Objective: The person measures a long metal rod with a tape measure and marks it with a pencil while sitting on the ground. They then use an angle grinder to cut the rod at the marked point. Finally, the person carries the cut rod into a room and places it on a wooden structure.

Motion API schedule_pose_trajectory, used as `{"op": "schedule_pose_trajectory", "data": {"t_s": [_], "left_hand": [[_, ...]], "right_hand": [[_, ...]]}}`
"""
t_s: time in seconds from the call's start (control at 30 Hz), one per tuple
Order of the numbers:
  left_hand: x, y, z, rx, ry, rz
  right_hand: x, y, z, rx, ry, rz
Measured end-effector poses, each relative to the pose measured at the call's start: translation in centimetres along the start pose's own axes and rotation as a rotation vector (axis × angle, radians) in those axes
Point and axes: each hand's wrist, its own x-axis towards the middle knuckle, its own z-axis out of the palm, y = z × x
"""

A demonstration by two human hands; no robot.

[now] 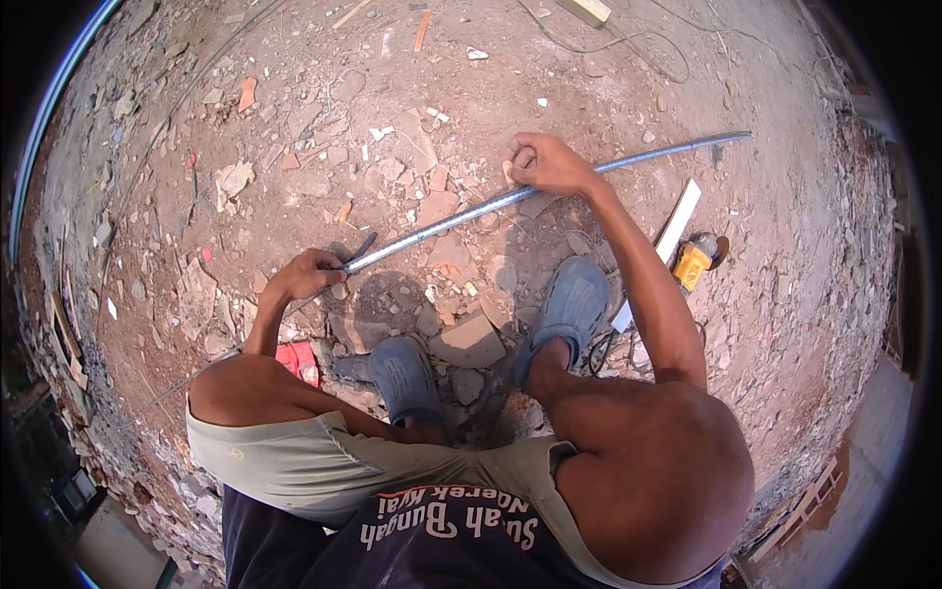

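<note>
One long bar (456,220) — slim, silvery-blue

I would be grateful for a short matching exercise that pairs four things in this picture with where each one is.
Things
1. Long, slim silvery metal rod
2. Yellow-bodied angle grinder
3. Blue-grey rubber clogs
4. Flat, bright red item

Places
A. On the person's feet
B. Beside the left knee
C. Slanting from the left hand to beyond the right hand
D. Just right of the right forearm

Pairs: 1-C, 2-D, 3-A, 4-B
</note>
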Motion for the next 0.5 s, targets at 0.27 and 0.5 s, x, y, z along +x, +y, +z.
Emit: {"op": "schedule_pose_trajectory", "data": {"t_s": [0.27, 0.5], "left_hand": [[-0.1, 1.0, -0.1, 0.084, 0.011, -0.019], [-0.5, 1.2, 0.2, 0.115, 0.034, -0.042]], "right_hand": [[0.9, -0.4, 0.9, -0.09, -0.012, 0.097], [1.5, -0.1, 1.2, -0.165, 0.0, 0.04]]}}
